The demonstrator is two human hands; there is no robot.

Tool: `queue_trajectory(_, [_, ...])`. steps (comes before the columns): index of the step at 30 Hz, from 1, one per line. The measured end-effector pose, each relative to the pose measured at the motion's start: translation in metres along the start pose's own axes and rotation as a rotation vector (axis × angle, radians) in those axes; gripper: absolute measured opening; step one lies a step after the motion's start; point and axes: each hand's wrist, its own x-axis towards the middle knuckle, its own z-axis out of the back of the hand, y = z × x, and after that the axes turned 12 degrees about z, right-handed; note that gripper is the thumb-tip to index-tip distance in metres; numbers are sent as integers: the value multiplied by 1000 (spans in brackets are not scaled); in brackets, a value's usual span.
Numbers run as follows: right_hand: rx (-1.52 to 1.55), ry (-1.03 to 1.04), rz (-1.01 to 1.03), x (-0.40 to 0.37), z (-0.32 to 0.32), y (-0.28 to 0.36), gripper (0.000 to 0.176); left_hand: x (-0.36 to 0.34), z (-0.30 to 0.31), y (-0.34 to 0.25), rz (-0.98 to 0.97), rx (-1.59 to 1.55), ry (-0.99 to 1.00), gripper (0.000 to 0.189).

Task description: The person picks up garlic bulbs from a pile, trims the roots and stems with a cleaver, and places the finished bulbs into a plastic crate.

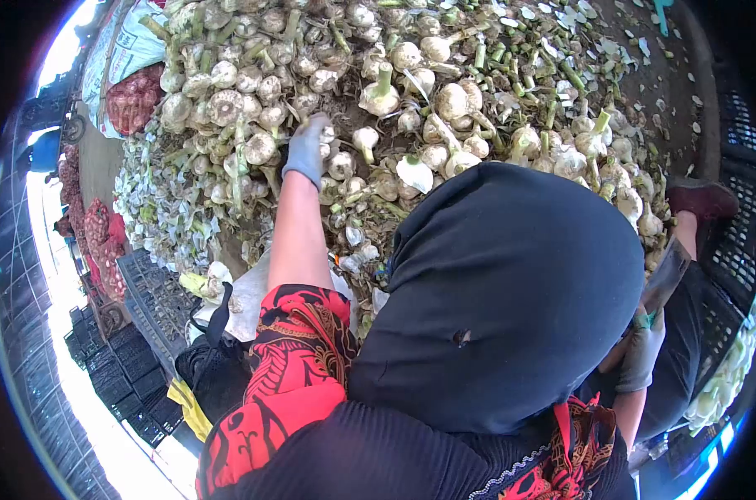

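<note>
My left hand (309, 150), in a grey glove, reaches into a large heap of garlic bulbs (257, 148). Its fingers curl at a small garlic bulb (327, 133) on the hand's right side. Loose bulbs with cut stems lie around it, one pale bulb (365, 139) just to the right. Low on the right, my right hand (644, 354), also gloved, is closed beside my dark trouser leg. A bit of green shows at its fingers; I cannot tell what it grips. A black cloth covering (511, 283) fills the middle of the view and hides the ground beneath.
Cut stems (519, 71) and papery skins (561, 21) litter the ground behind. Red mesh sacks (134, 100) and black crates (111, 358) stand on the left. More black crates (736, 200) line the right side, near a maroon shoe (703, 200).
</note>
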Motion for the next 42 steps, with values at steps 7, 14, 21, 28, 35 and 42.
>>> queue_trajectory(7, [-59, 23, -75, -2, 10, 0, 34, -14, -73, -30, -231, 247, -29, 60])
queue_trajectory(14, [-65, -9, -48, -3, 5, 6, 31, -14, -117, -87, -326, 925, -304, 58])
queue_trajectory(21, [-77, 43, -103, -1, 5, 9, 30, 81, -108, -68, -250, 1153, -14, 86])
queue_trajectory(28, [-65, 37, -85, 0, 2, 10, 28, -3, -94, -46, -263, 1276, 308, 79])
queue_trajectory(35, [-38, 40, -51, 1, 5, 3, 27, -23, -80, -15, -192, 894, 329, 62])
queue_trajectory(42, [-38, 3, -36, -5, 1, 13, 30, 1, -102, -64, -485, 971, -149, 49])
